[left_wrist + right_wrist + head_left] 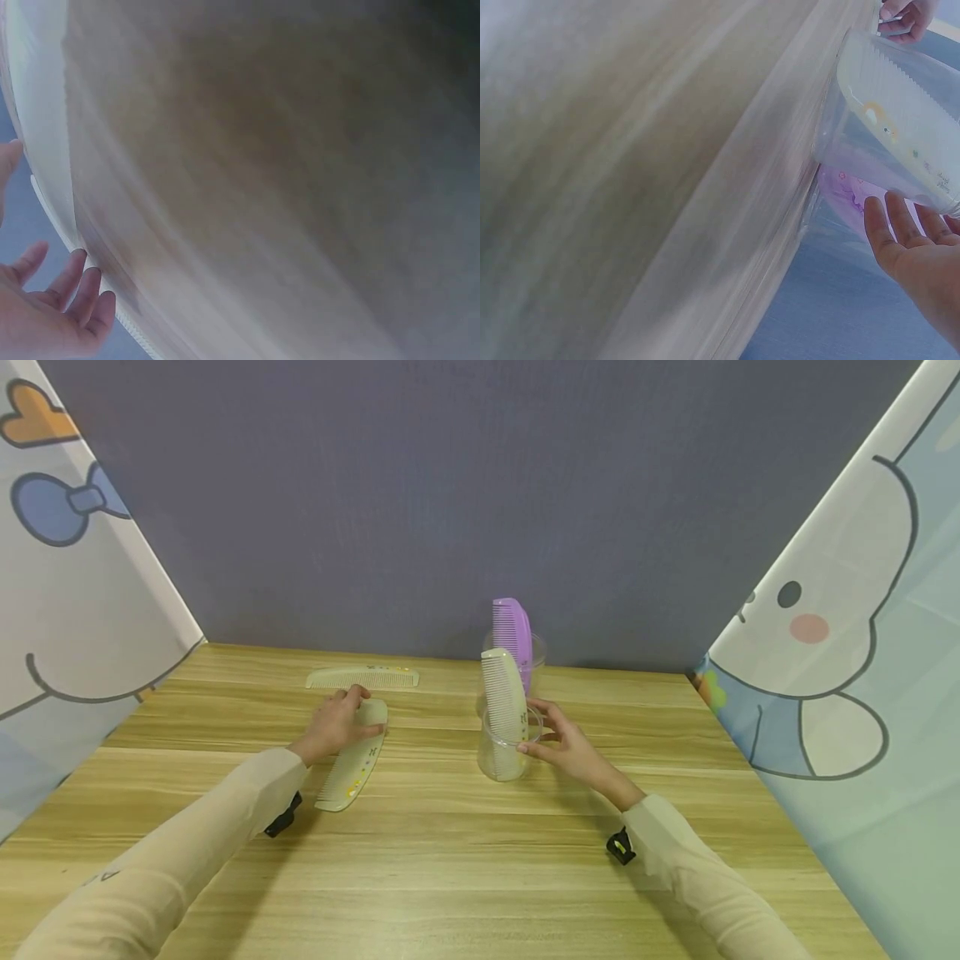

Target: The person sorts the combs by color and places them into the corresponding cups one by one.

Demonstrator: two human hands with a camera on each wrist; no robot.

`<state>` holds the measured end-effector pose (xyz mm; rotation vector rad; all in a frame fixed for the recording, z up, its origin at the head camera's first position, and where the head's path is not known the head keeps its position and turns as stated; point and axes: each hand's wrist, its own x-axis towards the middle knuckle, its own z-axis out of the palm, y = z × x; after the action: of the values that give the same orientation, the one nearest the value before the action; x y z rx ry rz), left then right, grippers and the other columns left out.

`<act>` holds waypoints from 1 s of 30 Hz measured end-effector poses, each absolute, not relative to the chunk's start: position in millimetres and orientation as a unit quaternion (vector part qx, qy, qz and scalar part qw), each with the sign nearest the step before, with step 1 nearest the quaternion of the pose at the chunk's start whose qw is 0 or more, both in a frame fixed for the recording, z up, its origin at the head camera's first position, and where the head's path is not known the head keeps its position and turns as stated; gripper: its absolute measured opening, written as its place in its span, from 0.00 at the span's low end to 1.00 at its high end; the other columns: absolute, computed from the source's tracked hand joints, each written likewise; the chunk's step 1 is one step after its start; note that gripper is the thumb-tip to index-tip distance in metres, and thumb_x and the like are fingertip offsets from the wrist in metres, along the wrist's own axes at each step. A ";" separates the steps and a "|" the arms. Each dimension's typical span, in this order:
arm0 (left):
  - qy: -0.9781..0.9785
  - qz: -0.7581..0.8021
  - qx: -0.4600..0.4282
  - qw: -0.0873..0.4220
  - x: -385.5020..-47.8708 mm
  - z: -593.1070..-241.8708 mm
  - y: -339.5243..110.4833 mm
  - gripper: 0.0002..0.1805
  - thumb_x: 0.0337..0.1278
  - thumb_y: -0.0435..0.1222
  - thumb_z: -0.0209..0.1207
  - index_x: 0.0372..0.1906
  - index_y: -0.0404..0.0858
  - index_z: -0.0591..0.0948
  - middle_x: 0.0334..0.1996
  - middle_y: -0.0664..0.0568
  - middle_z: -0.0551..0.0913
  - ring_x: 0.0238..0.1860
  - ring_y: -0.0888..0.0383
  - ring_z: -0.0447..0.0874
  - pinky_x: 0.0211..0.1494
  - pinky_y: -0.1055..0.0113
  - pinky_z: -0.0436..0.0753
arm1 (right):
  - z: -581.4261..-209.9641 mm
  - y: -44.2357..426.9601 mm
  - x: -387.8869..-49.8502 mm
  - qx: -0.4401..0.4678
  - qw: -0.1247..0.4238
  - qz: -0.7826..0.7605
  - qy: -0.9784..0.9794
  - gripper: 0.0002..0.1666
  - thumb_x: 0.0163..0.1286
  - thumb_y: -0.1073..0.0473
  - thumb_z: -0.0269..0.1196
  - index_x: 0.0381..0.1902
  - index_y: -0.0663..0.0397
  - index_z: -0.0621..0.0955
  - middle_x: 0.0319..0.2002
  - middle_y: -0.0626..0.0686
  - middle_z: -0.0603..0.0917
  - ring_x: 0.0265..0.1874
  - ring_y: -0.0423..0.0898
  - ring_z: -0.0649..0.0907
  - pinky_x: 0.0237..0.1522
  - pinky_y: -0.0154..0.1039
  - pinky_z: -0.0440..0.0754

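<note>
A pale comb (351, 772) lies flat on the table, its upper end under my left hand (330, 727). The fingers and thumb of that hand are spread about the comb's edges, loosely bent. In the left wrist view the left hand (56, 304) is beside the comb's thin toothed edge. My right hand (566, 747) holds the side of a clear plastic cup (491, 764), thumb at the near side, fingers at the far side. Another pale comb (506, 693) stands upright in this cup. In the right wrist view, the right fingers (904, 221) are against its wall.
Behind the held cup stands a second clear cup (538, 647) with a purple comb (512, 631) upright in it. Another pale comb (363, 677) lies flat at the back left of the wooden table (450, 877). A grey panel (360, 510) rises behind the table.
</note>
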<state>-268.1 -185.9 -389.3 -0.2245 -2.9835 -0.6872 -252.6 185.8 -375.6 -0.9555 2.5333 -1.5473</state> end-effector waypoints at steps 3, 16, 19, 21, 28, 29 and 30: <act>-0.972 -0.222 -0.068 0.033 -266.7 -389.1 -185.3 0.37 0.47 0.50 0.63 0.56 0.31 0.65 0.47 0.31 0.73 0.45 0.36 0.72 0.39 0.49 0.73 | -376.1 186.0 -252.6 -0.308 0.010 -0.495 0.812 0.39 0.58 0.65 0.64 0.65 0.60 0.60 0.63 0.64 0.66 0.58 0.62 0.70 0.54 0.58 0.73; -0.975 -0.210 -0.060 0.031 -268.7 -386.8 -182.0 0.38 0.45 0.50 0.65 0.55 0.31 0.66 0.44 0.31 0.75 0.41 0.39 0.76 0.37 0.52 0.76 | -376.4 186.3 -252.9 -0.307 0.008 -0.492 0.815 0.39 0.58 0.64 0.64 0.65 0.59 0.60 0.63 0.63 0.66 0.59 0.61 0.70 0.53 0.57 0.73; -0.974 -0.220 -0.055 0.021 -269.0 -385.3 -181.4 0.38 0.45 0.49 0.65 0.56 0.31 0.65 0.45 0.31 0.74 0.42 0.39 0.75 0.38 0.52 0.75 | -376.0 186.3 -252.6 -0.307 0.008 -0.492 0.815 0.39 0.58 0.65 0.64 0.65 0.59 0.60 0.63 0.63 0.66 0.59 0.61 0.70 0.53 0.58 0.73; -0.971 -0.233 -0.051 0.012 -269.1 -384.8 -181.1 0.38 0.45 0.48 0.66 0.56 0.31 0.64 0.45 0.31 0.73 0.42 0.39 0.74 0.39 0.53 0.75 | -376.0 186.3 -252.6 -0.307 0.007 -0.492 0.815 0.39 0.58 0.65 0.64 0.65 0.59 0.60 0.63 0.64 0.66 0.59 0.61 0.70 0.53 0.58 0.73; -0.960 -0.278 -0.042 0.007 -274.0 -386.7 -179.1 0.39 0.41 0.44 0.68 0.56 0.31 0.62 0.49 0.30 0.70 0.46 0.39 0.71 0.41 0.53 0.78 | -375.3 186.1 -251.6 -0.303 0.009 -0.489 0.817 0.40 0.58 0.64 0.64 0.65 0.58 0.60 0.64 0.63 0.65 0.60 0.61 0.69 0.54 0.57 0.73; -0.958 -0.284 -0.042 0.008 -274.7 -386.8 -178.7 0.39 0.41 0.43 0.69 0.56 0.31 0.62 0.49 0.29 0.70 0.47 0.39 0.70 0.41 0.52 0.78 | -375.1 186.0 -251.5 -0.303 0.009 -0.490 0.817 0.40 0.58 0.64 0.64 0.65 0.58 0.60 0.64 0.63 0.65 0.60 0.61 0.69 0.54 0.57 0.73; -0.956 -0.290 -0.043 0.009 -275.0 -386.6 -178.2 0.40 0.40 0.43 0.69 0.56 0.31 0.62 0.49 0.29 0.69 0.47 0.39 0.70 0.41 0.52 0.78 | -374.8 185.9 -251.2 -0.303 0.009 -0.490 0.817 0.40 0.58 0.64 0.64 0.65 0.58 0.60 0.64 0.63 0.65 0.60 0.61 0.69 0.55 0.56 0.73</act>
<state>-275.0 -178.2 -386.6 -0.1335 -2.9874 -0.9045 -251.2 185.9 -374.8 -0.9468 2.5529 -1.5318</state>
